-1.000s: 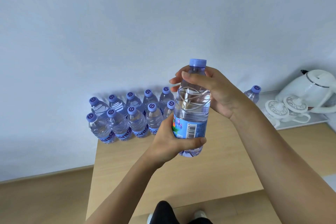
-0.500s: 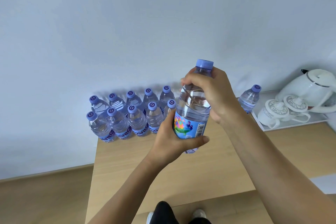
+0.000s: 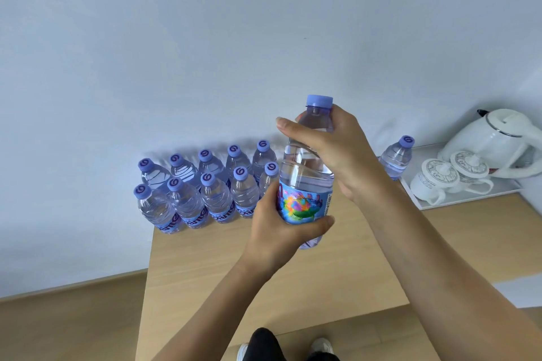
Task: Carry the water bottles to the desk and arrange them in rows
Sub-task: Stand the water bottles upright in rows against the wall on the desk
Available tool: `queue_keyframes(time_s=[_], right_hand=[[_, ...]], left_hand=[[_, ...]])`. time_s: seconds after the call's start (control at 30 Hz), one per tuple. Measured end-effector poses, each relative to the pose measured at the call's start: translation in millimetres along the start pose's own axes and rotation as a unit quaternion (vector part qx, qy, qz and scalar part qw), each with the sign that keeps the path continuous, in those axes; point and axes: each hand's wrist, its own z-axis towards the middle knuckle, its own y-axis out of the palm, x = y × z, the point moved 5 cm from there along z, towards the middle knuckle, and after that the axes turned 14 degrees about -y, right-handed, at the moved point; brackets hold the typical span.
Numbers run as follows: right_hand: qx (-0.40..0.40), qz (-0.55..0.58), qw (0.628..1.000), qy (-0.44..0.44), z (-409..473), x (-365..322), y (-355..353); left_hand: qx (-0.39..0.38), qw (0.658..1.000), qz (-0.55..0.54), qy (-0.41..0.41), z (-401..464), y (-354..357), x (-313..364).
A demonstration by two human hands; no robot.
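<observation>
I see a water bottle (image 3: 306, 176) held upright in the air above the desk (image 3: 293, 278), just right of the frame's centre. My left hand (image 3: 278, 231) wraps the lower body from about 8 o'clock of the bottle, fingers curled behind the colourful label and the thumb pressed across its front. My right hand (image 3: 334, 152) comes in from 3 o'clock and closes around the shoulder and neck just below the purple cap (image 3: 319, 102), thumb laid across the front of the clear plastic; the fingers behind the neck are mostly hidden, so I cannot tell how they lie. At 9 o'clock of the held bottle, standing bottles (image 3: 205, 187) sit in two rows at the desk's far edge by the wall (image 3: 205, 38), close-packed, caps up. At 3 o'clock a single bottle (image 3: 397, 158) stands just beside a white tray (image 3: 469, 199), which carries two lidded cups (image 3: 448, 179) and a white kettle (image 3: 495, 141).
</observation>
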Motion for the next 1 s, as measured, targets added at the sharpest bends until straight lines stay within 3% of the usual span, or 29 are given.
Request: queue_keyframes(time_s=[0.17, 0.37, 0.7, 0.83, 1.0], right_hand=[[0.019, 0.067, 0.997, 0.027, 1, -1, -1], [-0.046, 0.149, 0.987, 0.034, 5, -8, -3], [-0.013, 0.045, 0.999, -0.025, 1, -8, 1], [-0.019, 0.082, 0.996, -0.015, 2, -10, 3], [-0.072, 0.157, 0.985, 0.024, 7, -16, 6]], left_hand=[[-0.032, 0.999, 0.016, -0.013, -3, 2, 4], [-0.148, 0.987, 0.005, -0.066, 0, 1, 10], [-0.035, 0.999, 0.004, -0.014, 2, -3, 10], [-0.047, 0.999, 0.011, -0.019, 0, -5, 10], [-0.116, 0.993, 0.013, -0.020, -3, -3, 19]])
